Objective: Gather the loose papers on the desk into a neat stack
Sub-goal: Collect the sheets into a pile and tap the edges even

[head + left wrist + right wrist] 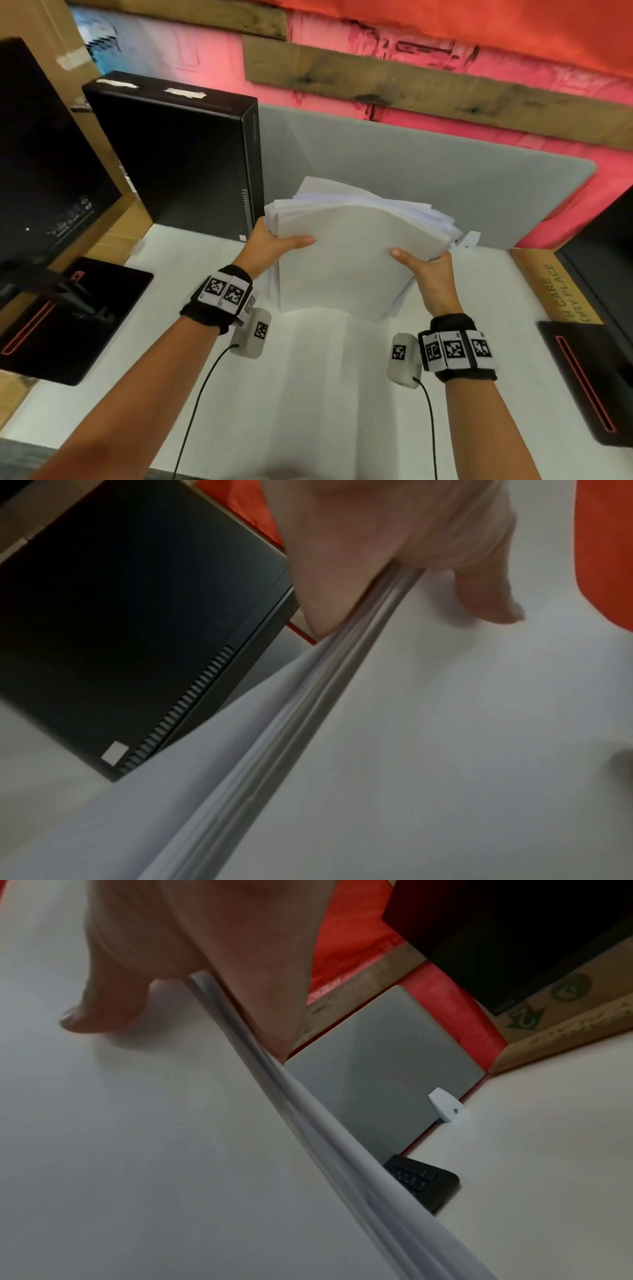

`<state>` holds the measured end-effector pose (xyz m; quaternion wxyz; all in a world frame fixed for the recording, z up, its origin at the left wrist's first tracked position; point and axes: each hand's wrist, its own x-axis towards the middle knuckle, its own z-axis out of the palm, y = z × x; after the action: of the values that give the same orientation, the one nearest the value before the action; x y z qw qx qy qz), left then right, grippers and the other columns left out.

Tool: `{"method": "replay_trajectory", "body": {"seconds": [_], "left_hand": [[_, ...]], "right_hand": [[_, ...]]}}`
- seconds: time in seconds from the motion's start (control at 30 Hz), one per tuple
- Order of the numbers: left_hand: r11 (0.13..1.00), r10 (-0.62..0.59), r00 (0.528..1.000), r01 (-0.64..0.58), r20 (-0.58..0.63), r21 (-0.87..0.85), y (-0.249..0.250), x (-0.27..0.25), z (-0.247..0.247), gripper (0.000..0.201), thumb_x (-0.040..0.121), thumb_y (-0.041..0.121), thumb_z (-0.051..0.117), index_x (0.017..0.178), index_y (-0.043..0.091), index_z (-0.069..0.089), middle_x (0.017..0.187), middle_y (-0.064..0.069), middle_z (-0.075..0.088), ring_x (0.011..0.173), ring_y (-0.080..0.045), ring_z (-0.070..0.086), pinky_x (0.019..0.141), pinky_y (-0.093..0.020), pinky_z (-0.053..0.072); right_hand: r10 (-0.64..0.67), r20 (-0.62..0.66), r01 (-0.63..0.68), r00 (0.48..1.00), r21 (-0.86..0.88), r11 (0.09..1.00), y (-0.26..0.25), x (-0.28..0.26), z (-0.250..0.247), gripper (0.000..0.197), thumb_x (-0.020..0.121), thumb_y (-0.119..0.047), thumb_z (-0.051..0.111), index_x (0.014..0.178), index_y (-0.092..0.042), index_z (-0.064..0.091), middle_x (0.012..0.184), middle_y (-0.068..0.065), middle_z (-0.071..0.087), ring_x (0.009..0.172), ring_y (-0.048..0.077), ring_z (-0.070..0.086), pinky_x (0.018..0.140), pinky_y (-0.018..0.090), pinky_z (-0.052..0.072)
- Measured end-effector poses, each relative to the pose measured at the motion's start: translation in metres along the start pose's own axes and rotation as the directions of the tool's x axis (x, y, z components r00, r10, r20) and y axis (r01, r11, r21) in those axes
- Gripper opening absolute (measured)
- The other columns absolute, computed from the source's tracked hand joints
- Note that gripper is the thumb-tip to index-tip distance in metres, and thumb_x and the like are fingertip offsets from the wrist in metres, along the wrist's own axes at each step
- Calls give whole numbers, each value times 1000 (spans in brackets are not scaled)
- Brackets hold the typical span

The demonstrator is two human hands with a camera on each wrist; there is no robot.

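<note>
A thick bundle of white papers [346, 253] stands on its lower edge on the white desk [342, 394], tilted back, its top sheets fanned unevenly. My left hand [274, 240] grips the bundle's left edge, thumb on the front sheet and fingers behind. My right hand [424, 267] grips the right edge the same way. In the left wrist view my left hand [394, 569] pinches the paper edges [308, 710], and in the right wrist view my right hand [192, 988] clamps the stacked edges [308, 1115].
A black computer tower [178, 154] stands just left of the papers, with a monitor [44, 161] and its black base [68, 318] further left. A grey divider panel [428, 178] rises behind. A cardboard box [555, 284] and another black base [589, 380] sit on the right. A small black keypad [424, 1180] lies behind the papers.
</note>
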<state>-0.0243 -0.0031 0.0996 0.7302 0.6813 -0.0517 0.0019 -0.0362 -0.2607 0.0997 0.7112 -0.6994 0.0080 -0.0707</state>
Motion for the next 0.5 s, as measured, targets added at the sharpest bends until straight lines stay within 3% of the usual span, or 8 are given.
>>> {"method": "replay_trajectory", "body": {"seconds": [0.07, 0.17, 0.27, 0.4, 0.5], "left_hand": [[1000, 24, 1000, -24, 5, 7, 6, 5, -1, 42, 74, -5, 68, 97, 29, 60, 86, 16, 72, 86, 0, 68, 76, -21, 57], [999, 52, 999, -52, 14, 12, 13, 10, 1, 40, 75, -1, 69, 99, 28, 60, 94, 11, 69, 87, -1, 68, 74, -20, 56], [994, 107, 994, -107, -14, 15, 24, 11, 4, 35, 76, -1, 67, 95, 28, 62, 85, 15, 72, 86, -2, 68, 76, -23, 55], [979, 198, 979, -200, -39, -29, 37, 8, 1, 38, 75, -9, 64, 96, 23, 60, 84, 19, 72, 88, -1, 67, 81, -22, 56], [986, 160, 987, -161, -16, -47, 28, 1, -3, 36, 71, -1, 71, 96, 23, 62, 86, 17, 73, 88, -2, 67, 78, -20, 56]], "right_hand": [[-11, 28, 12, 1000, -11, 1000, -5, 3, -2, 34, 74, 3, 69, 91, -26, 63, 83, -12, 72, 77, -4, 67, 65, 12, 51], [-2, 63, 5, 998, -53, 999, -8, 7, 1, 34, 74, 1, 70, 91, -28, 62, 92, -5, 68, 77, -3, 67, 69, 17, 53], [-38, -12, 38, 999, -38, 999, -17, 6, 8, 30, 75, 1, 70, 86, -26, 61, 90, -2, 66, 69, -6, 65, 64, 13, 52], [-136, -83, 139, 987, 20, 990, -34, 1, 9, 23, 79, 0, 67, 87, -21, 61, 75, -16, 71, 70, -5, 66, 62, 12, 51], [-122, -26, 122, 992, -30, 992, -33, -4, 8, 25, 79, -1, 67, 95, -20, 60, 81, -16, 70, 73, -6, 66, 63, 11, 50]]}}
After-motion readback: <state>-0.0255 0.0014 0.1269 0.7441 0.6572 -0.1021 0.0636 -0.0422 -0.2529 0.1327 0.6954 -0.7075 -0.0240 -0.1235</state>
